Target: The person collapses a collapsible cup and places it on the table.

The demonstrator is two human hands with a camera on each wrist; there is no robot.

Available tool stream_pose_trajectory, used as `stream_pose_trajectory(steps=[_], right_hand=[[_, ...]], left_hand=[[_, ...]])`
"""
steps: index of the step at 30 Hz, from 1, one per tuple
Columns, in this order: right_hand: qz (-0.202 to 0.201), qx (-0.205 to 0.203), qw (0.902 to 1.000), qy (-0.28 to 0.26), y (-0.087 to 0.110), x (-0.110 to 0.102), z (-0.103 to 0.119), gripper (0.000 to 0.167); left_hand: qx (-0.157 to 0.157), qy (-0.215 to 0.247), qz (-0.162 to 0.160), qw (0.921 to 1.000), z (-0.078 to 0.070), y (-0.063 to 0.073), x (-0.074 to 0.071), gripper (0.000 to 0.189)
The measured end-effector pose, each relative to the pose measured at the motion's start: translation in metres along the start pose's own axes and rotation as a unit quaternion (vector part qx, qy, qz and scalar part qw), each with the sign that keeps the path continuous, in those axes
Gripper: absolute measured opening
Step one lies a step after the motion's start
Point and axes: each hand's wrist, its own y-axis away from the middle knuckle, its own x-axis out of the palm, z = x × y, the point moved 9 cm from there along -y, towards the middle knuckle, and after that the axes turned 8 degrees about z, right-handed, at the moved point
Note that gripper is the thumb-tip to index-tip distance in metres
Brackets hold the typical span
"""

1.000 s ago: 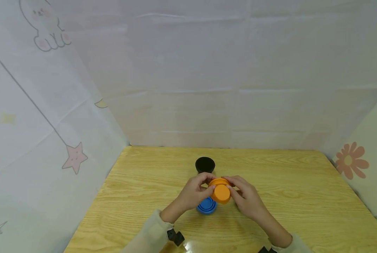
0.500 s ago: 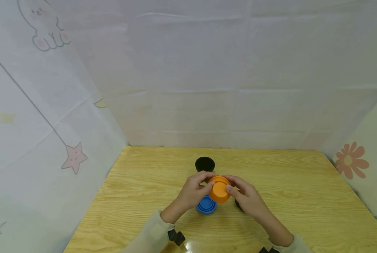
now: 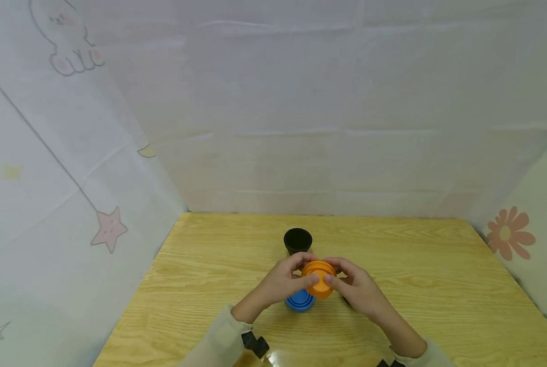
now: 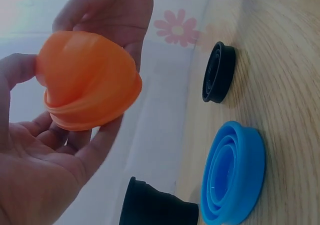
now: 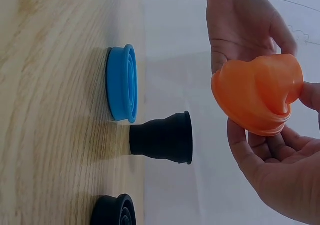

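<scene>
Above the table, an orange collapsible cup [image 3: 318, 288] is held between both hands, its base turned toward the head camera. My left hand [image 3: 280, 280] grips its left side, thumb on the base and fingers round the rim. From the right, my right hand [image 3: 358, 285] pinches it the same way, thumb near the other thumb. In both wrist views the wall of the soft orange cup [image 4: 90, 80] is dented and folded. Beneath the hands a flattened blue collapsible cup [image 3: 300, 302] lies on the table, partly covered by the left hand in the head view.
A black cup [image 3: 298, 239] stands extended behind the hands. A flattened black cup [image 5: 115, 211] lies on the table to the right, mostly hidden by the right hand in the head view. The wooden table [image 3: 200, 275] meets a printed cloth backdrop [image 3: 273, 168].
Both thumbs have moved inward onto the orange cup's base. The cup has tilted slightly and sits a little lower. The cups on the table have not moved.
</scene>
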Motion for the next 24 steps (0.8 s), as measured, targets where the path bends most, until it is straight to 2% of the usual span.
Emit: stream_pose_trajectory(steps=[5,9,16,20,24], right_hand=[[-0.025,0.001,0.9996,0.01,-0.001,-0.003,-0.001,0.04],[-0.039,-0.003,0.9992,0.014,-0.001,-0.005,0.001,0.039],[-0.047,-0.003,0.9988,0.007,0.0,-0.006,0.003,0.047],[-0.038,-0.003,0.9991,-0.019,-0.001,-0.004,0.002,0.054],[-0.04,-0.009,0.9986,-0.033,-0.002,-0.004,0.001,0.059]], left_hand=[[-0.027,0.003,-0.009,0.9996,0.006,0.001,-0.002,0.043],[-0.03,0.005,-0.023,0.9993,0.009,0.002,-0.004,0.042],[-0.009,0.037,-0.065,0.9971,0.007,0.002,-0.012,0.044],[0.008,0.078,-0.096,0.9923,0.004,0.003,-0.016,0.046],[0.02,0.116,-0.111,0.9869,0.001,0.003,-0.016,0.049]])
